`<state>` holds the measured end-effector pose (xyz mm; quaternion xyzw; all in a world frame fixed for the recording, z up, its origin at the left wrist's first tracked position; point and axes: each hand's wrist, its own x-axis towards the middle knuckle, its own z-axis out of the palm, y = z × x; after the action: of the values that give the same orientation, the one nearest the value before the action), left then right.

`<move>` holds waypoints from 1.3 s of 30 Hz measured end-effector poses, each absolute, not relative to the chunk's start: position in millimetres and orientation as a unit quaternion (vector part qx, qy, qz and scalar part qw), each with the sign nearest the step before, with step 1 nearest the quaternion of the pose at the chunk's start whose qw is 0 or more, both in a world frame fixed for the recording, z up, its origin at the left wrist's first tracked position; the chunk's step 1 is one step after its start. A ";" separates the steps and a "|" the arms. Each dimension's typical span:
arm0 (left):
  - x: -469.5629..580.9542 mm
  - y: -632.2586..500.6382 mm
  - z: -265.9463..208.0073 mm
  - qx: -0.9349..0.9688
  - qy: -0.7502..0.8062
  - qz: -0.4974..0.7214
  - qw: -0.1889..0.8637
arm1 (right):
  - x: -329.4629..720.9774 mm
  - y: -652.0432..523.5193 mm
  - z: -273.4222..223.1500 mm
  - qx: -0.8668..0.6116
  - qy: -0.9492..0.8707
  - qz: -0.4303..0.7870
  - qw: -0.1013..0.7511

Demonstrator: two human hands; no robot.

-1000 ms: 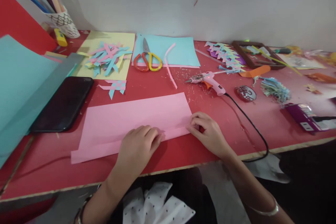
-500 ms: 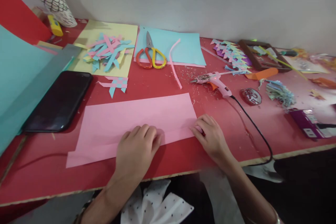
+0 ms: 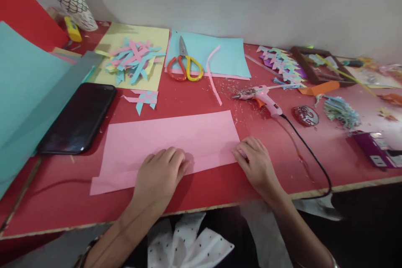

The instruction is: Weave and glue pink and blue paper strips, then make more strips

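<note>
A pink sheet of paper [image 3: 150,138] lies on the red table, with a narrow pink strip [image 3: 109,184] along its near edge. The strip sticks out a little past the sheet's left side. My left hand [image 3: 160,171] is closed, its curled fingers pressing on the strip and the sheet's near edge; its fingertips are partly hidden. At the near right corner, my right hand [image 3: 254,161] pinches the paper between thumb and fingers.
Behind the sheet are scissors [image 3: 182,60], a curled pink strip [image 3: 210,75] and a heap of cut strips [image 3: 135,58]. A pink glue gun [image 3: 260,96] with its cord lies to the right. A black phone [image 3: 78,119] lies left.
My left hand has slid a little left along the strip. My right hand stays at the paper's right corner. The whole view has shifted slightly.
</note>
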<state>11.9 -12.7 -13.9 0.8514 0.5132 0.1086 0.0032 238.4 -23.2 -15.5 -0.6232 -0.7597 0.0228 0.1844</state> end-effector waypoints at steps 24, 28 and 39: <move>-21.2 -12.3 -20.6 0.848 0.482 0.178 0.133 | 231.1 -25.5 -13.4 -0.654 -0.743 -0.034 0.139; -20.7 -10.9 -21.0 0.850 0.476 0.181 0.137 | 209.5 -28.6 -4.0 -0.667 -0.734 -0.094 0.087; -20.3 -11.5 -22.2 0.844 0.475 0.186 0.163 | 143.4 -27.6 -5.5 -0.558 -0.819 0.044 0.125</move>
<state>-20.3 -11.5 -22.2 0.8442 0.4753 0.1865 0.1633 143.4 -27.6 -5.5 -0.5585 -0.8188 0.0445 0.1253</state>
